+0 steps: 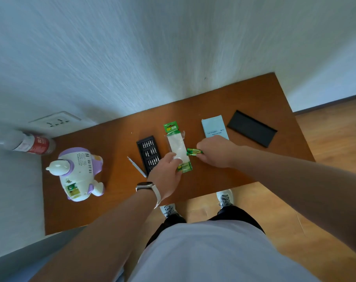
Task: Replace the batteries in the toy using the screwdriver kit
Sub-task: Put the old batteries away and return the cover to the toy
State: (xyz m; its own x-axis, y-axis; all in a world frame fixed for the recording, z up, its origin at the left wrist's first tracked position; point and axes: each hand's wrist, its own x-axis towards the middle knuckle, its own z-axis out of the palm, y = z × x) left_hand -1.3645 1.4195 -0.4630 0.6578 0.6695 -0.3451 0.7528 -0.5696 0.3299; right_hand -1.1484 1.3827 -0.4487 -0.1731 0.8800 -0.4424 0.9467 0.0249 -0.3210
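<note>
A white and purple toy [79,171] lies on its front at the left of the brown table [120,202], its open battery bay showing green batteries. A black tray of screwdriver bits [148,152] sits mid-table with a grey screwdriver handle [136,166] beside it. My left hand [167,176] rests with its fingers on the green battery pack [177,148], holding it down. My right hand [215,151] pinches green batteries [194,151] just to the right of the pack.
A white booklet [212,127] and a black case lid [252,128] lie at the table's right. A bottle with a red label [33,145] lies by the wall at the left, under a wall socket [55,120]. The table's near edge runs above my shoes.
</note>
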